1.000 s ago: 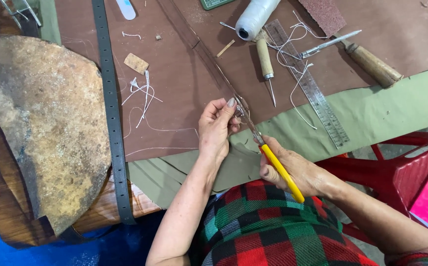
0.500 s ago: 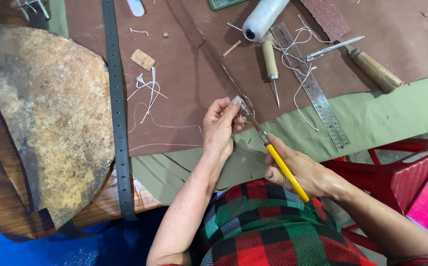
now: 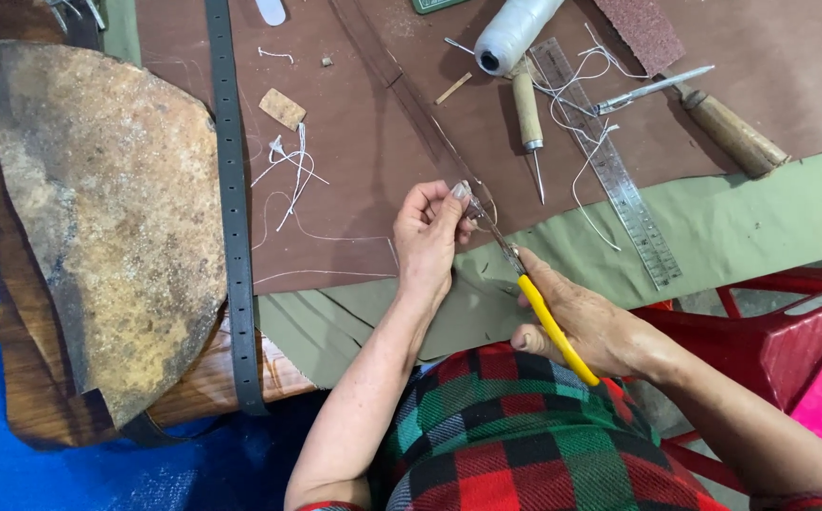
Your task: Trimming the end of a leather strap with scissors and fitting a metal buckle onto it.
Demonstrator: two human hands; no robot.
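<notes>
Since the earlier frames your hands have barely shifted, holding the same pose at frame centre. Your left hand (image 3: pixel 427 232) pinches the near end of a clear plastic strip (image 3: pixel 401 90) that runs toward the top of the frame. Your right hand (image 3: pixel 586 326) is clenched round a yellow-handled knife (image 3: pixel 553 326), blade tip meeting the strip at your left fingertips. Upper right: thread spool (image 3: pixel 515 33), awl (image 3: pixel 527 114), metal ruler (image 3: pixel 609 170). Left of frame: black belt (image 3: pixel 233 208) beside a worn leather hide (image 3: pixel 108 218).
</notes>
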